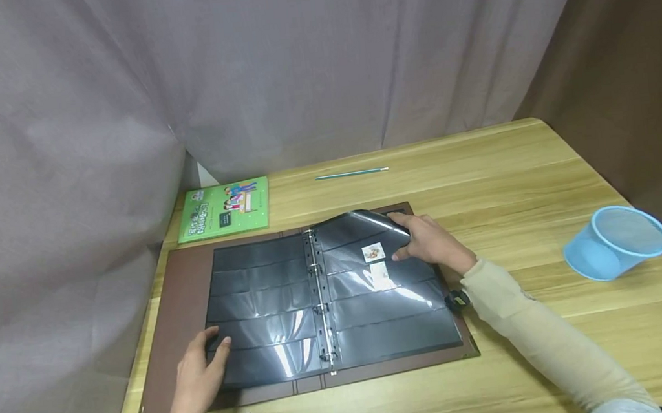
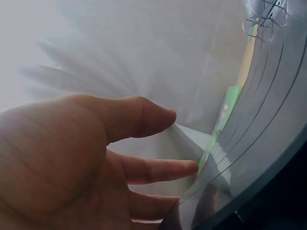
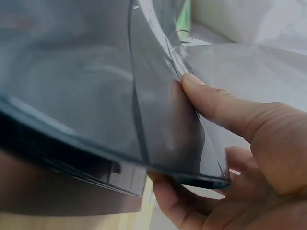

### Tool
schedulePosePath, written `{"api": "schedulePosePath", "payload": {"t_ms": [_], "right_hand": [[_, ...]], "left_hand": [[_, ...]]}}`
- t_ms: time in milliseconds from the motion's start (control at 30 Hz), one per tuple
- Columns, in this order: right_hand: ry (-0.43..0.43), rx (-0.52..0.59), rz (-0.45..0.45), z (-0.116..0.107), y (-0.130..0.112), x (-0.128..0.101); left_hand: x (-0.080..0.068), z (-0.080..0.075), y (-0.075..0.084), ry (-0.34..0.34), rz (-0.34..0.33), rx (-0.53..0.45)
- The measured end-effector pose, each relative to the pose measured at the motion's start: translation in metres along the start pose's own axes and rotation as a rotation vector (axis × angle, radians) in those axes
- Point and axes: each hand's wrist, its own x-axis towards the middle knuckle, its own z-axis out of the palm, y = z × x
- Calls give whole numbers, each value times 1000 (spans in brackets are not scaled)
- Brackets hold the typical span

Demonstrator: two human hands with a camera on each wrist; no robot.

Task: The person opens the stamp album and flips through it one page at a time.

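Album page (image 1: 388, 309), raised near its far outer corner in the open binder (image 1: 182, 283) on the desk (image 1: 506, 205), should handle light, slick and bendy, best pinched there as the right hand (image 1: 429, 243) does, the left hand (image 1: 199, 374) loosely spread at the opposite page's (image 1: 263, 302) edge.

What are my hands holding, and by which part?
Your right hand pinches the right page of the album by its far outer corner. Your left hand is at the left page's outer edge, not gripping it.
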Motion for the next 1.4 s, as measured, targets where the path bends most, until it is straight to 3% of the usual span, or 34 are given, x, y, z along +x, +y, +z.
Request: {"api": "schedulePosePath", "payload": {"t_ms": [233, 500, 667, 967, 1400], "right_hand": [[-14, 51, -25, -14, -1, -7], [-19, 46, -194, -21, 7, -29], [-18, 144, -148, -21, 5, -43], [-102, 500, 4, -26, -13, -62], [-104, 514, -36, -47, -50, -62]], "left_hand": [[-2, 6, -8, 30, 40, -1], [-5, 13, -15, 17, 44, -2], [-5, 14, -17, 22, 40, 8], [-8, 16, -17, -14, 30, 29], [-4, 21, -2, -68, 13, 68]]}}
